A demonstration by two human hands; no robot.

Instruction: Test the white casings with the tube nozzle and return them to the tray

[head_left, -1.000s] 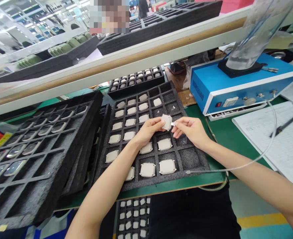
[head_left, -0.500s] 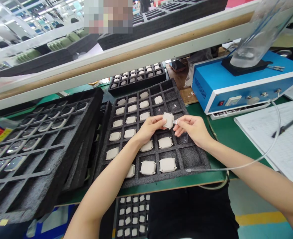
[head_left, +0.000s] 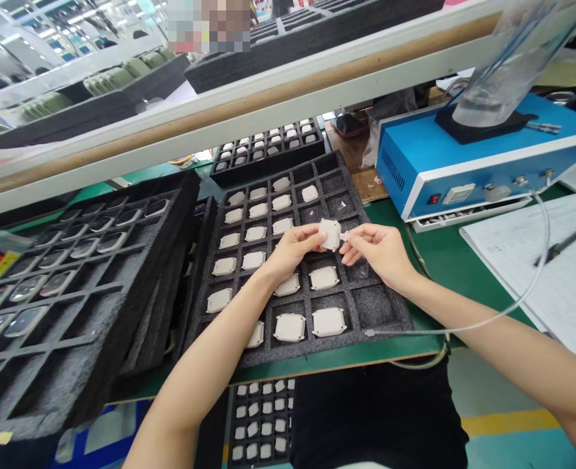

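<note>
My left hand (head_left: 298, 246) pinches a cream watch case (head_left: 330, 234) by its left edge, raised over a dark foam tray (head_left: 288, 357). My right hand (head_left: 373, 251) is closed on a small pale piece (head_left: 343, 236) at the right edge of the case. That piece is too small to name, and I cannot tell whether it is joined to the case. Several similar cream cases (head_left: 324, 278) lie in the tray's compartments. Tiny clear bits (head_left: 341, 205) rest in a compartment on the right side.
Stacked foam trays with glass-faced watch parts (head_left: 88, 247) stand on the left. A blue control box (head_left: 478, 163) bears a clear cylinder (head_left: 488, 98). Its thin hose (head_left: 513, 305) passes over my right forearm. Papers with a pen (head_left: 572, 241) lie at right; a shelf rail (head_left: 249, 107) crosses above.
The view has shifted slightly. Both hands keep nearly the same place and hold on the watch case and the small piece.
</note>
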